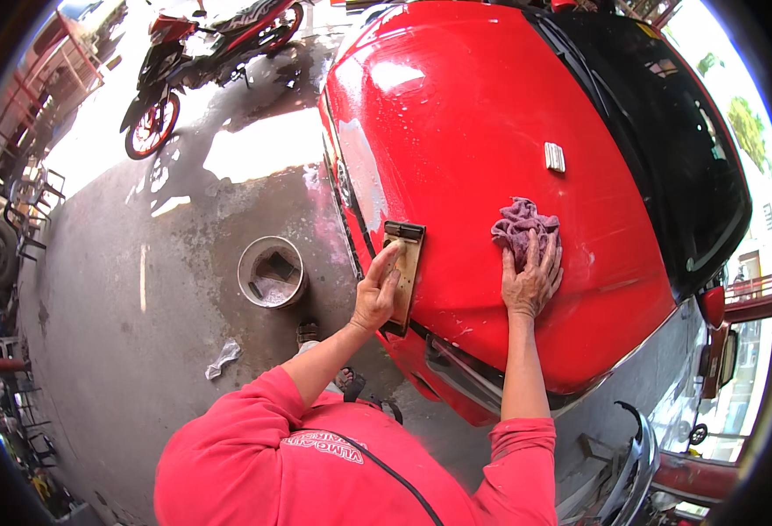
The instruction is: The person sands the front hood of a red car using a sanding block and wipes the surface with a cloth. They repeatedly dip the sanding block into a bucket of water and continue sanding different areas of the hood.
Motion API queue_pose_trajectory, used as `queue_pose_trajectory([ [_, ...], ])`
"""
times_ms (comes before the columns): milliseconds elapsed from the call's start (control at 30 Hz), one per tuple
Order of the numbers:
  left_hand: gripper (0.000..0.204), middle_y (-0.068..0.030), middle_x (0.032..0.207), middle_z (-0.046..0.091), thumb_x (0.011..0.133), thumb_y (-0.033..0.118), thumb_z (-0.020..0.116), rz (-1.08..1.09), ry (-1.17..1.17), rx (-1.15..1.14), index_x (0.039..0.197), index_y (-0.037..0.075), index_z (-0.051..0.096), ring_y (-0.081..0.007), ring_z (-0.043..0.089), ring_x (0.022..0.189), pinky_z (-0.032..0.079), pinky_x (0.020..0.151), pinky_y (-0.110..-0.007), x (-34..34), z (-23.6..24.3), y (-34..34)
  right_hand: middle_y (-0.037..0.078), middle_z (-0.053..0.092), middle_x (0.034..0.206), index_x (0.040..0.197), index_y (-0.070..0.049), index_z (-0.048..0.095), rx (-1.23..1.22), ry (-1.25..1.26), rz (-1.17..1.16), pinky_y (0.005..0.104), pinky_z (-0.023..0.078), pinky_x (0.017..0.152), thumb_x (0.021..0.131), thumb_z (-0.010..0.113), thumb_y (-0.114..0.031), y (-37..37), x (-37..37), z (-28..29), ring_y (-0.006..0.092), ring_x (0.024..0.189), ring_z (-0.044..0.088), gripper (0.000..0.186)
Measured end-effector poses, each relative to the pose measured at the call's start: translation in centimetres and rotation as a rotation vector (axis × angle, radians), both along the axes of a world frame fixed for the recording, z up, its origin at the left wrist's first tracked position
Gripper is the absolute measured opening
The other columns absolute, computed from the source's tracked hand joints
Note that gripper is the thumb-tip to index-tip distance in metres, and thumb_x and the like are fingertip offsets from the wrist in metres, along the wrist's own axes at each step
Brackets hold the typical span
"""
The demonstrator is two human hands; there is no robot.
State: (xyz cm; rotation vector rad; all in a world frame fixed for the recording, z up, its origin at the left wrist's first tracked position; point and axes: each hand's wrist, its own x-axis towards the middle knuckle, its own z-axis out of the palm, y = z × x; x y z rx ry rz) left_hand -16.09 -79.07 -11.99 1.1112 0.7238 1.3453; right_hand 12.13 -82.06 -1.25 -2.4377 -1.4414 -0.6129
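Note:
My left hand (375,296) is on a long sanding block (410,279) with dark clamped ends, its fingers on the block's top. The block stands at the front edge of a red car hood (465,114); its underside is hidden. On the hood to the right, my right hand (533,279) lies with its fingers over a crumpled purple cloth (519,224), holding it against the paint. A bare greyish patch (362,171) runs along the hood's front edge, beyond the block. Farther up the hood rests a small whitish, striped pad (554,158).
A bucket (302,287) with murky liquid and a dark piece inside stands on the concrete floor to the left. Near it lies a crumpled clear plastic piece (223,359). A red and black motorcycle (197,66) is parked far left. The dark windshield (658,114) borders the hood.

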Motion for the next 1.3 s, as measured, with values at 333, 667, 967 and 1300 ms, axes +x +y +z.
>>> queue_pose_trajectory([
  [333, 0.048, -0.0141, 0.131, 0.072, 0.108, 0.013, 0.054, 0.422, 0.110, -0.242, 0.156, 0.013, 0.050, -0.0073, 0.053, 0.047, 0.045, 0.038, -0.025, -2.1, 5.7, 22.3, 0.009, 0.036, 0.173, 0.159, -0.031, 0.052, -0.034, -0.010, 0.034, 0.0596, 0.033, 0.123, 0.097, 0.068, -0.059, 0.7, -0.8, 0.1, 0.0369, 0.157, 0.036, 0.070],
  [667, 0.050, -0.0184, 0.155, 0.060, 0.107, 0.005, 0.055, 0.023, 0.200, 0.127, 0.156, 0.000, 0.049, -0.0237, 0.045, 0.154, 0.033, 0.128, -0.039, -1.8, 1.4, 11.1, 0.009, 0.035, 0.173, 0.158, -0.031, 0.053, 0.005, 0.001, 0.035, 0.0605, 0.032, 0.124, 0.097, 0.067, -0.059, 0.3, 0.0, 0.2, 0.0374, 0.158, 0.035, 0.069],
  [967, 0.045, -0.0188, 0.157, 0.057, 0.109, 0.011, 0.052, 0.197, 0.196, 0.010, 0.153, 0.001, 0.053, -0.0281, 0.051, 0.149, 0.038, 0.125, -0.037, 0.6, 4.4, 11.0, 0.008, 0.036, 0.172, 0.158, -0.032, 0.054, -0.009, 0.009, 0.010, 0.0605, 0.032, 0.124, 0.096, 0.068, -0.059, 0.3, 0.2, -0.2, 0.0363, 0.157, 0.035, 0.069],
  [1300, 0.044, -0.0172, 0.145, 0.065, 0.108, 0.011, 0.052, 0.275, 0.111, -0.292, 0.152, 0.007, 0.055, -0.0265, 0.061, 0.133, 0.050, 0.113, -0.039, -5.1, 3.1, 20.6, 0.008, 0.039, 0.171, 0.157, -0.031, 0.055, 0.004, -0.001, 0.040, 0.0598, 0.033, 0.123, 0.096, 0.068, -0.060, 0.6, -0.7, -0.1, 0.0366, 0.156, 0.038, 0.069],
])
